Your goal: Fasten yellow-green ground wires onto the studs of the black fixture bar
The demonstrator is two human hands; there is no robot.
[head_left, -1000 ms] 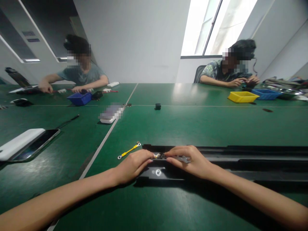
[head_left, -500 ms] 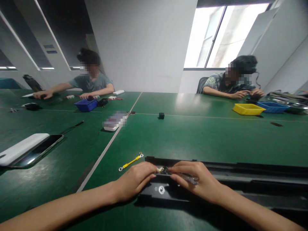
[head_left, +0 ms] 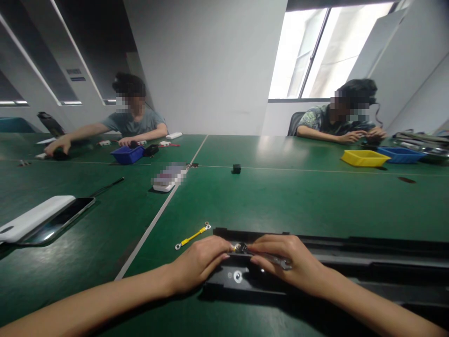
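Observation:
A long black metal housing (head_left: pixel 336 255) lies on the green table at the lower right. Over its left end, my left hand (head_left: pixel 203 257) pinches a small yellow-and-metal end, perhaps a ring terminal (head_left: pixel 239 247). My right hand (head_left: pixel 287 262) is closed on a silver wrench-like tool (head_left: pixel 286 263), its fingertips at a small dark part beside the terminal. The two hands' fingertips are nearly touching. Below them a round metal fastener (head_left: pixel 238 276) shows in the housing. Behind my left hand a yellow cable with ring ends (head_left: pixel 192 237) lies on the table.
A white case (head_left: pixel 42 215) and a phone (head_left: pixel 63 222) lie at left. A small black cube (head_left: pixel 236 169) sits mid-table. Farther back are blue bins (head_left: pixel 126 153), a yellow bin (head_left: pixel 365 158) and two seated people (head_left: pixel 135 122).
The view has shifted slightly. My hands keep the same pose over the housing. The left person's outstretched hand has moved onto a dark object on the table.

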